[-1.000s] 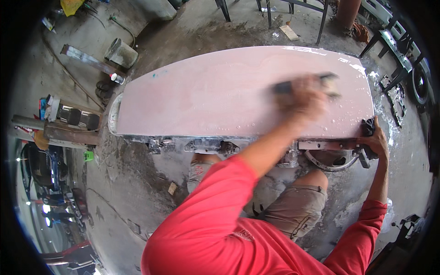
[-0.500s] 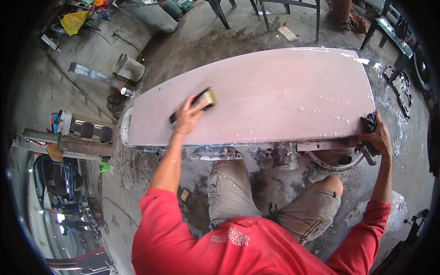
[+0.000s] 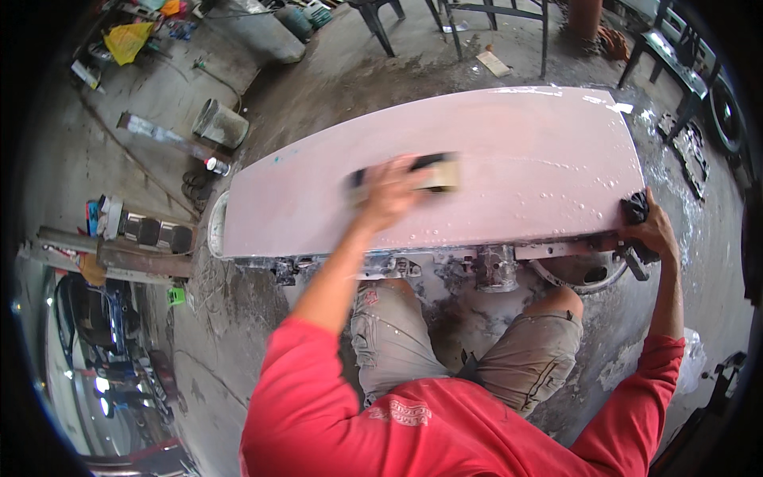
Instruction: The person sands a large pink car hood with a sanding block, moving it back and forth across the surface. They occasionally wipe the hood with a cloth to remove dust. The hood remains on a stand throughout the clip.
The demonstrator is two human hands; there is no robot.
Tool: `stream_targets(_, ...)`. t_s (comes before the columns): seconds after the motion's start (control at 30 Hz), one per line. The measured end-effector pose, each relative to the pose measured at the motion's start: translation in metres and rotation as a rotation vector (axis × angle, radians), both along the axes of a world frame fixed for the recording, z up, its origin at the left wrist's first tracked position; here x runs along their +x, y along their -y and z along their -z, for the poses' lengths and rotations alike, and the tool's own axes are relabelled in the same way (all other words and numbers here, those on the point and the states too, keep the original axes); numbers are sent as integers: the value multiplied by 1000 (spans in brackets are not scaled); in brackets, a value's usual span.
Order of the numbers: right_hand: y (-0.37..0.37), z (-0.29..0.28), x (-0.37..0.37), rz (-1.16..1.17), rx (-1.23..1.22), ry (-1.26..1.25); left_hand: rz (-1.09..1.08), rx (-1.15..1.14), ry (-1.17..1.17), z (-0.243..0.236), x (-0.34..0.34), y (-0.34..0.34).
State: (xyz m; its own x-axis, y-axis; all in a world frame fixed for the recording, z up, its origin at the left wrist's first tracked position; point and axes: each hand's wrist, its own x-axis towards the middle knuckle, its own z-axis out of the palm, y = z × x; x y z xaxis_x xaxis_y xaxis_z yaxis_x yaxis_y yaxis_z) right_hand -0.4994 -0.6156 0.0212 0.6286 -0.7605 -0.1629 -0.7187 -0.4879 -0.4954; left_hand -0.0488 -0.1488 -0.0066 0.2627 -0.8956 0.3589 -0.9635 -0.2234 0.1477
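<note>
In front of me lies a long pinkish panel (image 3: pixel 509 143), wet, with soapy bubbles and drips over its right half. My left hand (image 3: pixel 391 191) is closed on a black-backed sanding block (image 3: pixel 441 173) with a pale tan edge, pressed to the panel's middle; motion smears both. At the panel's near right corner my right hand (image 3: pixel 653 232) grips a crumpled black cloth (image 3: pixel 635 208) against the edge. Metal brackets (image 3: pixel 389 266) show under the near edge.
A wheel rim (image 3: pixel 580 274) sits beneath the panel's right end. Left of the panel stand a grey bucket (image 3: pixel 221 123) and a small white spray can (image 3: pixel 216 166). Dark plastic chairs (image 3: pixel 675 67) line the far side. The wet concrete floor (image 3: pixel 318 79) surrounds everything.
My left hand has swept the sanding block rightward across the panel, from its left part to about the middle. The right hand has stayed at the corner with the black cloth.
</note>
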Motion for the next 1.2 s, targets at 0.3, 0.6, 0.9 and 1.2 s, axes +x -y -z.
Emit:
stream_targets(0.3,7,12,-5,34,-43,-16,-58,-137,18,17,-54,132)
stream_targets(0.6,-9,24,-31,-14,-33,176,210,-15,-14,23,-112,246)
stream_targets(0.9,-37,80,-44,268,86,511,-846,159,39,10,-1,-39)
stream_targets(1.2,-24,101,-57,357,-106,329,109,48,-204,61,-248,418)
